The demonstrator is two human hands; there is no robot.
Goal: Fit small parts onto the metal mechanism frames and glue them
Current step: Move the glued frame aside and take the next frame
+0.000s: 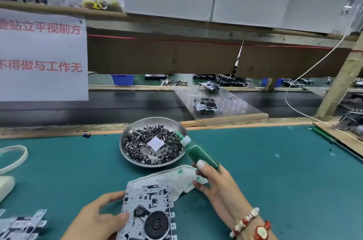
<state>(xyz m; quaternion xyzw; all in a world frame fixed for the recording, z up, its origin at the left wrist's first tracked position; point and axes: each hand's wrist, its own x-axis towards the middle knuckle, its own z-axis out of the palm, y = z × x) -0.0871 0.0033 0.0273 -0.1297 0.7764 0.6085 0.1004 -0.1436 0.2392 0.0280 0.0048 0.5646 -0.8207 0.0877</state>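
A metal frame [149, 212] lies at the near edge of the green bench [275, 171], with a round black disc and a smaller wheel on its face. The left hand [98, 218] grips it from the left, fingers curled along its edge and the thumb pressed on its face beside the small wheel. The right hand [218, 182] is closed around a green glue bottle [198, 153], thumb on its side, with the white-collared nozzle pointing up and left over the rim of the bowl. A white rag [176, 178] spotted with green lies under the far end of the frame and touches the right hand's fingers.

Just beyond, one round steel bowl [129, 153] holds a heap of small dark parts [149, 143], too many to count, with a white paper packet [155, 143] on top. A second frame [21, 226] lies at the near left corner. A third [206, 105] sits on a clear sheet across the dark conveyor belt [117, 106], and a fourth [211, 85] stands just behind it. A white band [13, 158] curves on the bench at left. A paper notice [42, 55] with red characters hangs at left, hiding part of the belt. A white cable [306, 74] hangs down at right beside a wooden post [341, 80].
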